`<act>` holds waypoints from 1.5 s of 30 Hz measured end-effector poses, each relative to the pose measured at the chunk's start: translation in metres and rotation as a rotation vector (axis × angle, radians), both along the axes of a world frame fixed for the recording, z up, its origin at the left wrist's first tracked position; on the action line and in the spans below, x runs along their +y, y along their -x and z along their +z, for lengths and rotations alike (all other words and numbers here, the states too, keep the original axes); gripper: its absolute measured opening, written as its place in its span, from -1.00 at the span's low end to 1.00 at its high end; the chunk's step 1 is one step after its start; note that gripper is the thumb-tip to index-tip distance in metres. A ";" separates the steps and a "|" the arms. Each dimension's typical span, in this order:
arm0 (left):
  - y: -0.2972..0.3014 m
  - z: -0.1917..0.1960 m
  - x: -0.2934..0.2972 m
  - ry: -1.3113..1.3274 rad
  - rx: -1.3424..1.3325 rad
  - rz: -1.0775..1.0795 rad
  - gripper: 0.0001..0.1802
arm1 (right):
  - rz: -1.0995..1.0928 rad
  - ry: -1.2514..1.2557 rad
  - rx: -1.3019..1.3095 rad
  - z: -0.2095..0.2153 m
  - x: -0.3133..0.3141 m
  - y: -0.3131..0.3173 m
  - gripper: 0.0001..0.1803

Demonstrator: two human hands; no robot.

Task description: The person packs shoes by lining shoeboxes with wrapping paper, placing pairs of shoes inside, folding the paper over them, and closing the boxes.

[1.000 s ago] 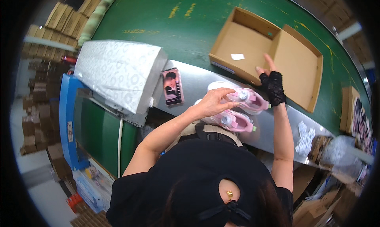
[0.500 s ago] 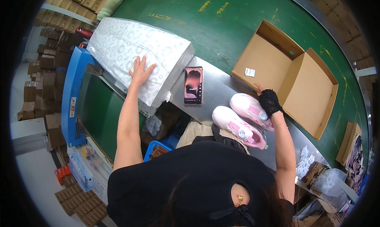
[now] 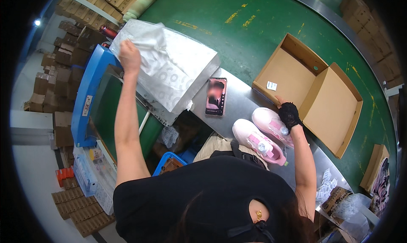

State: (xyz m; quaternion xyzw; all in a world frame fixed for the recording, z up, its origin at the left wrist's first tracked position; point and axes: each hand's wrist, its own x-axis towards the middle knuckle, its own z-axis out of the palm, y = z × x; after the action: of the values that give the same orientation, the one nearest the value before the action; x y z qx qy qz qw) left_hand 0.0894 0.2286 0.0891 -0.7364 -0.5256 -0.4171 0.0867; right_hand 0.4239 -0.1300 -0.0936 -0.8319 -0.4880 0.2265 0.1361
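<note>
My left hand (image 3: 129,56) is closed on a sheet of white patterned tissue paper (image 3: 169,80), pulling it up in folds from the stack below. Beside the near wall of an open brown cardboard shoe box (image 3: 326,107), my right hand (image 3: 289,113) wears a black fingerless glove. Its fingers grip the box's near edge, though partly hidden by the glove. A small white label lies inside the box. Just below that hand sits a pair of pink and white sneakers (image 3: 256,139), toes pointing away from me, with crumpled filling in their openings.
A lit phone (image 3: 216,97) lies on the metal table edge between the paper stack and the sneakers. Left stands a blue frame (image 3: 87,99). White packets (image 3: 326,186) and a plastic bag (image 3: 352,198) are at the right. Cardboard boxes (image 3: 48,82) line the far left.
My left hand has gone from lying spread on the paper stack to closing on the top sheet, moving left and away and wrinkling it. My right hand stays at the box edge.
</note>
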 end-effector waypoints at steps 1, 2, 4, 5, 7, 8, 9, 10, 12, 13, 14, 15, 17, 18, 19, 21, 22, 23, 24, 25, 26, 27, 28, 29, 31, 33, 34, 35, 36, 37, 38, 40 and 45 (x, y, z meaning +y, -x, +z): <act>-0.005 0.029 -0.011 -0.002 -0.070 -0.070 -0.71 | 0.003 0.002 0.002 0.002 0.002 0.000 -0.59; -0.011 0.056 -0.023 -0.006 -0.140 -0.140 -0.72 | 0.006 -0.005 -0.001 0.001 0.003 -0.001 -0.59; -0.047 0.092 -0.060 0.097 -0.472 -0.567 -0.71 | 0.008 -0.031 0.049 -0.004 0.001 -0.005 -0.56; -0.067 0.103 -0.083 0.245 -0.537 -0.695 -0.73 | 0.015 -0.035 0.118 0.011 0.002 -0.003 -0.53; -0.101 0.119 -0.120 0.407 -0.417 -0.935 -0.67 | 0.065 -0.289 0.160 0.047 0.006 0.011 -0.42; -0.116 0.124 -0.134 0.414 -0.228 -1.041 -0.61 | 0.108 -0.539 0.130 0.063 0.007 0.020 -0.35; -0.134 0.114 -0.135 -0.139 0.056 -1.002 -0.69 | 0.098 -0.623 0.267 0.114 0.010 0.043 -0.34; -0.157 0.105 -0.151 -0.328 0.278 -0.929 -0.71 | 0.060 -0.624 0.343 0.137 0.005 0.048 -0.35; -0.200 0.093 -0.195 -0.398 0.594 -0.775 -0.66 | -0.030 -0.558 0.445 0.160 -0.005 0.047 -0.39; -0.227 0.095 -0.210 0.130 0.128 -1.243 -0.75 | -0.087 -0.650 0.205 0.161 -0.009 0.040 -0.47; -0.255 0.096 -0.225 0.709 -0.397 -1.624 -0.73 | -0.199 -0.708 -0.068 0.161 -0.016 0.030 -0.54; -0.271 0.098 -0.244 0.626 -0.444 -1.611 -0.71 | -0.334 -0.741 -0.318 0.162 -0.023 0.021 -0.62; -0.286 0.087 -0.254 0.242 -0.323 -1.558 -0.57 | -0.435 -0.507 -0.628 0.152 -0.037 -0.011 -0.67; -0.294 0.076 -0.248 -0.059 -0.197 -1.495 -0.43 | -0.558 -0.548 -0.448 0.144 -0.036 -0.026 -0.68; -0.302 0.069 -0.257 -0.137 -0.148 -1.544 -0.43 | -0.660 -0.974 -0.134 0.128 -0.054 -0.051 -0.69; -0.305 0.039 -0.252 -0.210 0.061 -1.558 -0.40 | -1.105 -1.585 0.838 0.111 -0.084 -0.095 -0.71; -0.302 0.021 -0.243 -0.218 0.247 -1.502 -0.37 | -1.050 -1.611 0.736 0.085 -0.113 -0.122 -0.70; -0.299 0.001 -0.234 -0.130 0.443 -1.429 -0.32 | -1.155 -1.635 0.842 0.062 -0.150 -0.144 -0.68; -0.295 -0.019 -0.224 0.043 0.581 -1.351 -0.29 | -1.246 -1.673 0.759 0.059 -0.166 -0.143 -0.68; -0.289 -0.036 -0.213 0.210 0.719 -1.253 -0.26 | -1.332 -1.703 0.679 0.057 -0.178 -0.140 -0.68; -0.281 -0.052 -0.199 0.249 0.768 -1.215 -0.23 | -1.419 -1.726 0.597 0.056 -0.192 -0.138 -0.68; -0.276 -0.070 -0.186 0.291 0.812 -1.187 -0.20 | -1.513 -1.689 0.543 0.048 -0.208 -0.136 -0.66; -0.271 -0.082 -0.176 0.286 0.816 -1.203 -0.20 | -1.599 -1.650 0.503 0.036 -0.226 -0.136 -0.65; -0.267 -0.093 -0.170 0.211 0.817 -1.102 -0.17 | -1.598 -1.596 0.364 0.021 -0.249 -0.135 -0.65; -0.258 -0.117 -0.148 0.107 0.740 -0.907 -0.12 | -1.762 -1.589 0.334 0.020 -0.263 -0.121 -0.66; -0.261 -0.131 -0.126 0.108 0.643 -0.726 -0.07 | -1.689 -1.660 0.459 -0.028 -0.325 -0.127 -0.65; -0.261 -0.135 -0.116 0.138 0.638 -0.611 -0.03 | -1.589 -1.712 0.619 -0.046 -0.349 -0.127 -0.64; -0.254 -0.148 -0.095 0.133 0.642 -0.613 -0.03 | -1.706 -1.677 0.758 -0.046 -0.345 -0.120 -0.59; -0.241 -0.166 -0.069 0.550 0.414 -0.566 -0.01 | -1.885 -1.643 0.902 -0.022 -0.312 -0.099 -0.57; -0.243 -0.179 -0.058 0.958 0.161 -0.527 0.02 | -1.880 -1.489 0.786 -0.020 -0.308 -0.082 -0.56; -0.249 -0.185 -0.062 0.960 0.165 -0.548 0.02 | -1.872 -1.339 0.665 -0.018 -0.308 -0.063 -0.55; -0.254 -0.189 -0.078 1.796 -0.193 -0.603 -0.02 | -1.412 -1.087 -0.004 -0.001 -0.265 -0.008 -0.59; -0.277 -0.172 -0.154 1.866 -0.028 -0.703 -0.20 | 0.078 -0.619 -0.221 0.046 -0.155 0.080 -0.67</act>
State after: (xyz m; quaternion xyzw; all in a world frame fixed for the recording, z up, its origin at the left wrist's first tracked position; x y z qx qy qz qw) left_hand 0.3665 0.0745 -0.0834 -0.6184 -0.3962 0.1523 -0.6613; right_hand 0.3441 -0.2851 -0.0477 -0.7512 -0.5770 -0.0191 0.3200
